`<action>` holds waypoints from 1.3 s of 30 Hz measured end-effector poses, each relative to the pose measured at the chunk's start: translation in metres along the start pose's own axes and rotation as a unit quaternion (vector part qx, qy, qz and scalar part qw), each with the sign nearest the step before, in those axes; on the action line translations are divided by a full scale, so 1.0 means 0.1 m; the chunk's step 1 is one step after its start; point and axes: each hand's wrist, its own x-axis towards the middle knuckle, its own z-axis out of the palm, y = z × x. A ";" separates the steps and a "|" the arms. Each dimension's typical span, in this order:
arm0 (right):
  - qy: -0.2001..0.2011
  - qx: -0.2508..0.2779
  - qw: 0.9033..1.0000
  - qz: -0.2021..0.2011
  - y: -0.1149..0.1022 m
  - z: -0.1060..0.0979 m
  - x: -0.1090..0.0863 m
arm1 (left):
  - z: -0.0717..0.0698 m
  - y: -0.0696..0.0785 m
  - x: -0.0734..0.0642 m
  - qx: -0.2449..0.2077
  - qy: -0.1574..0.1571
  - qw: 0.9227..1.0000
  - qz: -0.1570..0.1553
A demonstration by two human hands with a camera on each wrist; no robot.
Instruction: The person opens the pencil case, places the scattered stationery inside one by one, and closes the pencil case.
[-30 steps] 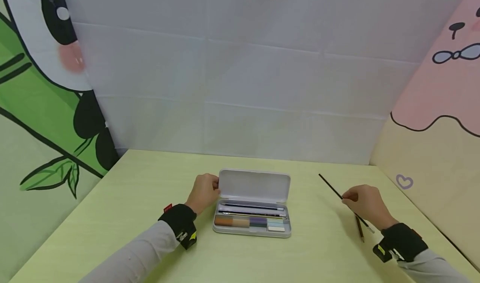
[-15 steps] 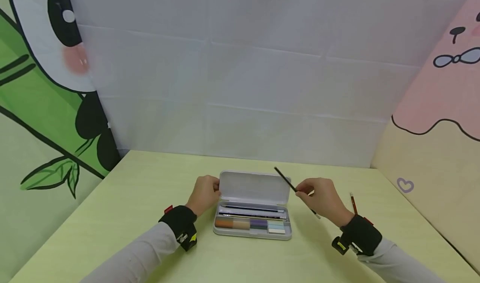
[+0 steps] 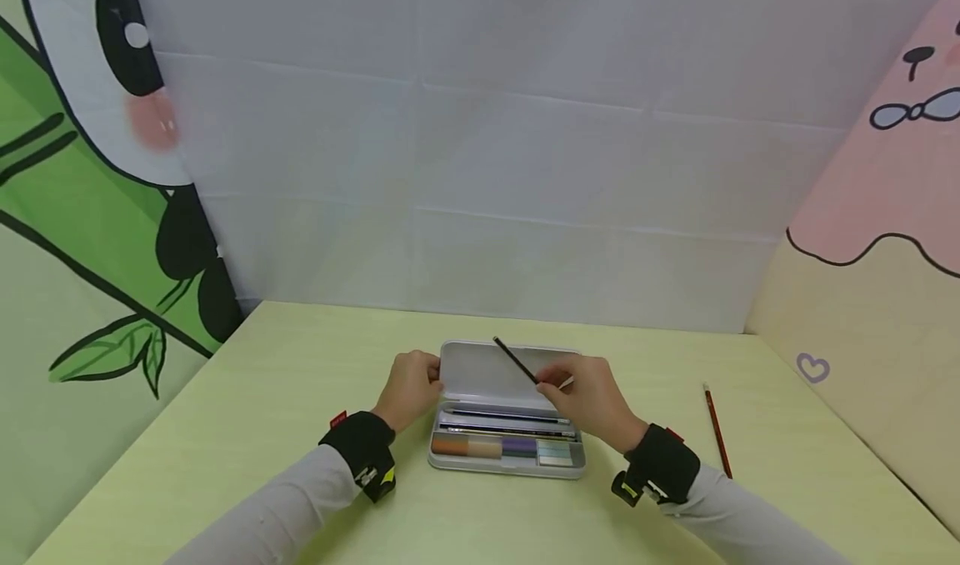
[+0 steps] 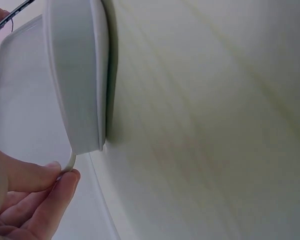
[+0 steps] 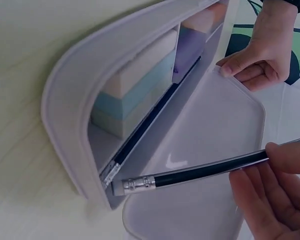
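Note:
A white pencil case (image 3: 507, 470) lies with its lid (image 3: 480, 373) raised at the back. My left hand (image 3: 408, 390) pinches the lid's left edge between thumb and fingers, as the left wrist view also shows. Over the case's right side, my right hand (image 3: 592, 398) pinches a dark pencil (image 5: 210, 171) in the air, tilted; its metal-banded eraser end hangs near the case's inner corner in the right wrist view. Inside the case are dark pencils (image 3: 510, 432) in the long slots. A striped eraser (image 3: 555, 453), a purple block (image 3: 518, 447) and orange and tan blocks (image 3: 450, 446) fill the front compartments.
A reddish-brown pencil (image 3: 717, 432) lies on the pale yellow table (image 3: 330, 332) to the right, its lower end by the right sleeve. A white cloth wall (image 3: 525, 173) stands behind the table, with cartoon-printed panels at both sides.
My right hand has carried the dark pencil leftward from the table's right side to above the case, uncovering the reddish-brown pencil. My left hand has stayed on the lid.

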 end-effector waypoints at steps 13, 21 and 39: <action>-0.075 -0.009 0.997 -0.018 0.04 0.22 0.05 | -0.01 0.01 -0.01 0.000 0.001 1.000 0.007; -0.112 -0.023 0.993 -0.029 -0.01 0.31 0.02 | -0.03 0.01 0.00 -0.001 -0.001 1.000 0.002; -0.078 -0.070 0.994 0.013 0.19 0.01 -0.11 | -0.02 -0.01 0.00 0.001 -0.007 1.000 -0.003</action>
